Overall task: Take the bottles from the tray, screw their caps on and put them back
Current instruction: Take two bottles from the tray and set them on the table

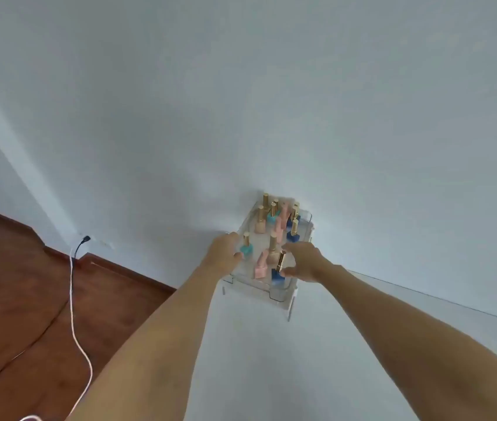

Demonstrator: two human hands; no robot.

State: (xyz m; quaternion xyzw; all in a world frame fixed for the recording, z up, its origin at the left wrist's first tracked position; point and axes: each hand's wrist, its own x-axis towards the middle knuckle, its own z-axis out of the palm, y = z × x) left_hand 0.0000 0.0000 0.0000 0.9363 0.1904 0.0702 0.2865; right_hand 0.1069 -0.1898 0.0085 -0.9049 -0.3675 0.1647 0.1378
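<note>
While both arms reach fwd over the white table [271, 360], I read the scene from the left: a white cable [72, 299] trails across the wood floor [13, 284], nothing to do w/ the job. Next, my left hand [222, 255] sits at the left edge of the clear tray [280, 294], fingers curled loosely; one fingertip is just beside the teal bottle [246, 245], but I can't tell if it's actually pinching it or only touching the tray rim. Mid-tray, a pink bottle [261, 267] leans over, and a beige bottle [272, 252] stands behind it. Then the dark blue bottle [278, 268], gold cap up, long axis a bit tilted, stands at the near right corner. My right hand [303, 262] is spread, thumb low beside that bottle's base, fingers arched above it (not closed on anything yet, as far as I can see). More bottles [277, 217] cluster at the far end by the wall [241, 101].

Key relation, imo: the blue bottle lies just left of the right hand, touching or nearly so; the right hand is nearer, so the grab should come from that side, closing leftward round an upright-ish body.
</note>
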